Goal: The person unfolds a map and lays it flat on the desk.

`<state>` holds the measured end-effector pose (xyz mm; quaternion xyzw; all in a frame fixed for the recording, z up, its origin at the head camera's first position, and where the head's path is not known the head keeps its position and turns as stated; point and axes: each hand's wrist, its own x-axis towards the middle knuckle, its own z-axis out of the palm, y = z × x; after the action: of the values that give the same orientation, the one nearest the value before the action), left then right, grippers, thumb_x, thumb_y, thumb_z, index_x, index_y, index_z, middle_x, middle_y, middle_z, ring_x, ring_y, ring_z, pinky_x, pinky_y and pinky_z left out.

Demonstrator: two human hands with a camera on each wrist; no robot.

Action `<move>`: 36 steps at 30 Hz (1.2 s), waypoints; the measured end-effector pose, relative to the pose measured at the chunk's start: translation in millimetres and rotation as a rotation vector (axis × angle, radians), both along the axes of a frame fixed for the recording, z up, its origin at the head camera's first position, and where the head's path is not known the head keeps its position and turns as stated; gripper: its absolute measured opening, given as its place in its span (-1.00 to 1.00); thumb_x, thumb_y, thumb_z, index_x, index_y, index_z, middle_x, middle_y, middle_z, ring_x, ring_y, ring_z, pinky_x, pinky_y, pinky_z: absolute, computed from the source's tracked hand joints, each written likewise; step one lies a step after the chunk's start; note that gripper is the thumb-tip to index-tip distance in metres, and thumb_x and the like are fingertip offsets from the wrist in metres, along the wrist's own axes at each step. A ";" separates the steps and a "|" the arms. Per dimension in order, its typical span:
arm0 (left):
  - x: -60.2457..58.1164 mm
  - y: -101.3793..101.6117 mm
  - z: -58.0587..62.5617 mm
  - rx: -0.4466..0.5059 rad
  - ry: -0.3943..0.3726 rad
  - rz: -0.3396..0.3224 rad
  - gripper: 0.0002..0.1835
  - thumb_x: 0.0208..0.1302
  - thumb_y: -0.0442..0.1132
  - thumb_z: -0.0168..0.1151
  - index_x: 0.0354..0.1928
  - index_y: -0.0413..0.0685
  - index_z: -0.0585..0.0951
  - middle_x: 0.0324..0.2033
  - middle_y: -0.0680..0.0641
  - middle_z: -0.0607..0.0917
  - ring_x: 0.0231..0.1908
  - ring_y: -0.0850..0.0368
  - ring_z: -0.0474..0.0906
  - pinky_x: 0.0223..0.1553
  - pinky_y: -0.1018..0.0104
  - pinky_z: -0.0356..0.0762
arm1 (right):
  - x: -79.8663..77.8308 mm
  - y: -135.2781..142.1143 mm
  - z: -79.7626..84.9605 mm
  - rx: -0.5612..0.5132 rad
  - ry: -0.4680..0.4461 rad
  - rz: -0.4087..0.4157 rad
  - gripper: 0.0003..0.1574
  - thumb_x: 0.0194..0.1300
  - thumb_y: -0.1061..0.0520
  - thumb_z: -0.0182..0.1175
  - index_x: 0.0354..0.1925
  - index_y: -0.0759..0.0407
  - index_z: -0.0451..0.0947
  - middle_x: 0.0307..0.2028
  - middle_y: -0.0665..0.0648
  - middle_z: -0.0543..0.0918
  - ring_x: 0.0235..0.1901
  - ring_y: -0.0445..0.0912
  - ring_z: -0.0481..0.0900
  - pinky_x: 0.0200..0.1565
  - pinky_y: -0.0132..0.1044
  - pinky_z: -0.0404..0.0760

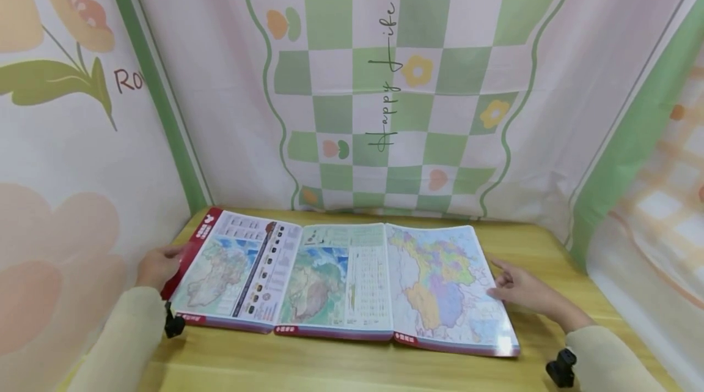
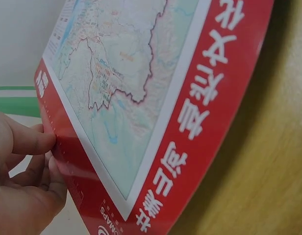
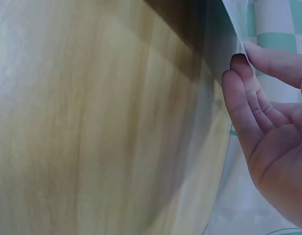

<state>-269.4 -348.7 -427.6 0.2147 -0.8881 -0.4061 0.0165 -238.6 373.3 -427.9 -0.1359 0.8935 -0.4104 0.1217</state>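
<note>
A folding map (image 1: 371, 282) with three panels showing lies spread across the wooden table, printed with coloured maps, text and small pictures. At its left end, my left hand (image 1: 159, 266) pinches the red border between thumb and fingers. The left wrist view shows that red border (image 2: 210, 93) with white lettering, tilted up off the table. My right hand (image 1: 522, 288) holds the right edge of the map between thumb and fingers. In the right wrist view, only a thin strip of the sheet shows by the fingertips (image 3: 233, 95).
The wooden table (image 1: 275, 361) extends in front of and beside the map. Behind it hangs a green-and-white checked curtain (image 1: 374, 74) with lettering. Patterned fabric walls (image 1: 66, 153) stand close on the left and right. A small black device (image 1: 562, 367) sits at each wrist.
</note>
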 end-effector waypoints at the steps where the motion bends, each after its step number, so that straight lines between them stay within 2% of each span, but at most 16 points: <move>1: 0.1 0.1 0.6 0.003 -0.004 0.005 -0.52 0.49 -0.26 0.00 0.34 -0.37 0.40 0.30 -0.50 0.36 0.25 -0.42 0.26 0.29 -0.31 0.22 | 0.2 0.6 -0.9 0.005 0.001 -0.005 0.10 0.40 0.19 0.25 0.43 0.69 -0.27 -0.28 0.20 0.52 -0.39 -0.09 0.56 -0.35 -0.26 0.63; 5: -0.6 0.5 1.4 0.013 -0.026 0.015 -0.52 0.52 -0.23 0.02 0.35 -0.35 0.40 0.31 -0.48 0.35 0.28 -0.43 0.23 0.30 -0.32 0.20 | 0.1 1.9 -4.5 0.031 0.008 -0.018 0.07 0.37 0.20 0.28 0.41 0.72 -0.19 -0.31 0.20 0.54 -0.41 -0.08 0.55 -0.38 -0.27 0.62; 13: -3.1 -1.8 -5.5 -0.043 -0.064 -0.013 -0.56 0.46 -0.34 -0.03 0.31 -0.37 0.44 0.24 -0.49 0.41 0.24 -0.45 0.28 0.26 -0.32 0.26 | 0.8 0.8 -9.8 0.103 0.006 -0.041 -0.12 0.33 0.17 0.31 0.35 0.66 0.15 -0.35 0.16 0.56 -0.42 -0.06 0.53 -0.42 -0.32 0.59; 21: -3.1 -2.7 -10.6 -0.076 -0.041 -0.018 -0.60 0.41 -0.37 0.03 0.21 -0.45 0.50 0.20 -0.47 0.48 0.22 -0.45 0.32 0.27 -0.27 0.26 | 5.0 -2.2 -8.6 0.109 0.016 -0.054 -0.13 0.33 0.17 0.31 0.33 0.67 0.16 -0.34 0.15 0.54 -0.46 -0.10 0.51 -0.46 -0.33 0.57; 30: -5.6 -0.2 -14.4 -0.058 -0.049 0.016 -0.56 0.40 -0.36 0.03 0.24 -0.47 0.46 0.22 -0.44 0.48 0.25 -0.44 0.30 0.29 -0.27 0.25 | 3.7 -4.6 -10.5 0.201 0.037 -0.100 -0.12 0.28 0.08 0.37 0.30 0.62 0.27 -0.40 0.10 0.51 -0.49 -0.10 0.45 -0.49 -0.35 0.47; 36: -7.7 1.8 -13.6 -0.057 -0.050 0.027 -0.55 0.39 -0.38 0.03 0.26 -0.45 0.45 0.24 -0.43 0.47 0.25 -0.43 0.30 0.28 -0.26 0.26 | 4.3 -5.1 -10.3 0.192 0.027 -0.095 -0.16 0.26 0.09 0.39 0.27 0.62 0.32 -0.45 0.10 0.52 -0.53 -0.10 0.46 -0.52 -0.36 0.47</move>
<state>-277.1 -347.0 -441.2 0.2361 -0.8966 -0.3747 0.0061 -234.3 368.1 -438.2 -0.0865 0.9356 -0.3265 0.1025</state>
